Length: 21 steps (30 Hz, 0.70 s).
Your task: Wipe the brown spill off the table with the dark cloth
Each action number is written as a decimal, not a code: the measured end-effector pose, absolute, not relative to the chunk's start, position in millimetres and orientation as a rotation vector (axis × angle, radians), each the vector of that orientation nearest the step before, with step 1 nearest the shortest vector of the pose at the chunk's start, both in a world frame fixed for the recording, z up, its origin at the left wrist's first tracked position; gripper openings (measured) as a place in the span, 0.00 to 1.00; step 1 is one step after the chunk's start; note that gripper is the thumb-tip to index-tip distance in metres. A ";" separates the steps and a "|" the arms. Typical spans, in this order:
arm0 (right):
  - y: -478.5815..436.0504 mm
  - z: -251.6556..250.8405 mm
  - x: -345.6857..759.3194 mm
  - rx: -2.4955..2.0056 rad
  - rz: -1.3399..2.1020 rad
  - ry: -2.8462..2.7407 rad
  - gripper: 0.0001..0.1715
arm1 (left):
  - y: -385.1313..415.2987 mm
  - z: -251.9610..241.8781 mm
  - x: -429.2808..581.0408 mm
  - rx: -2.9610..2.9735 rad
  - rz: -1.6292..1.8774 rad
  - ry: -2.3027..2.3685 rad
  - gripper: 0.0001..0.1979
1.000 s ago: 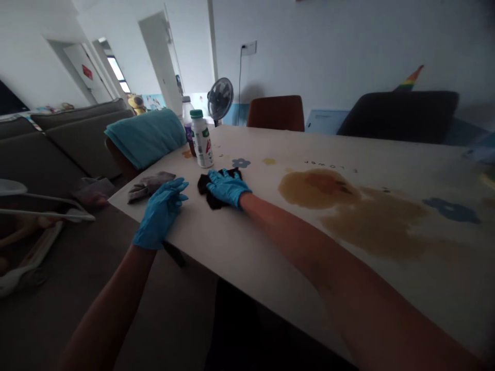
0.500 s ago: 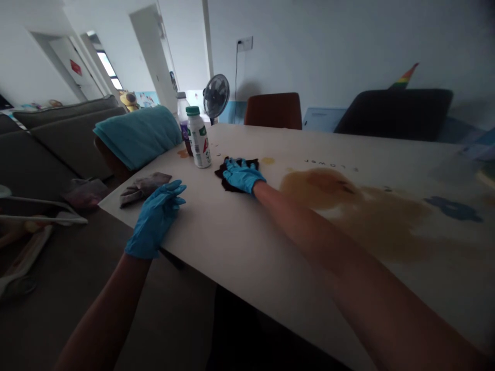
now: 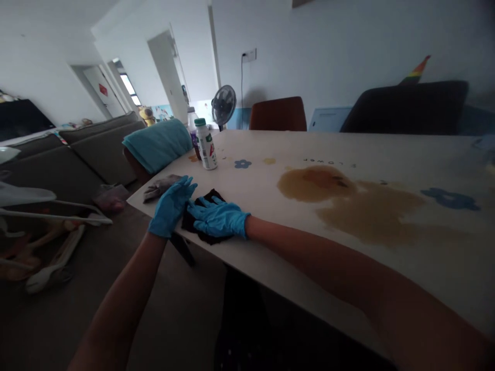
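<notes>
My right hand [image 3: 218, 216], in a blue glove, holds a black cloth [image 3: 212, 197] flat against the table [image 3: 263, 206] near its front left edge. Its fingers are spread over the cloth, whose dark edges show around them. My left hand [image 3: 173, 205], gloved the same way, is just left of the cloth at the table's corner. Its fingers are stretched out and nothing shows in them; whether it touches the table I cannot tell. Behind it lies a crumpled grey cloth [image 3: 158, 188], partly covered by that hand.
A white bottle with a green cap [image 3: 208, 147] stands beyond my hands, with a purple-labelled bottle [image 3: 193, 126] behind it. A blue towel [image 3: 160, 144] drapes over a chair at the left. A fan [image 3: 224, 105] and a brown chair [image 3: 278, 114] are at the far side.
My right hand has pulled the black cloth toward me and left, uncovering a blue flower print on the table. My left hand stays open near the corner. The view has shifted left.
</notes>
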State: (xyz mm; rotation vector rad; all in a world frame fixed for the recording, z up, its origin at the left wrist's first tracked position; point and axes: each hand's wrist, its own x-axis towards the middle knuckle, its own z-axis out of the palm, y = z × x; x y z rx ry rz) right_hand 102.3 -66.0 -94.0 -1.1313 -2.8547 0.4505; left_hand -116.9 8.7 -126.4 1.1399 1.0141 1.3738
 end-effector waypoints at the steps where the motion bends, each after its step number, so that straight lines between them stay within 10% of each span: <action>1: -74.2 -94.9 107.1 -1.111 0.451 -2.863 0.46 | 8.3 -124.2 -115.1 1.105 1.381 1.007 0.11; 21: -201.9 -142.0 256.3 -1.167 0.450 -2.693 0.46 | -53.8 -44.5 -142.6 0.573 1.743 0.603 0.19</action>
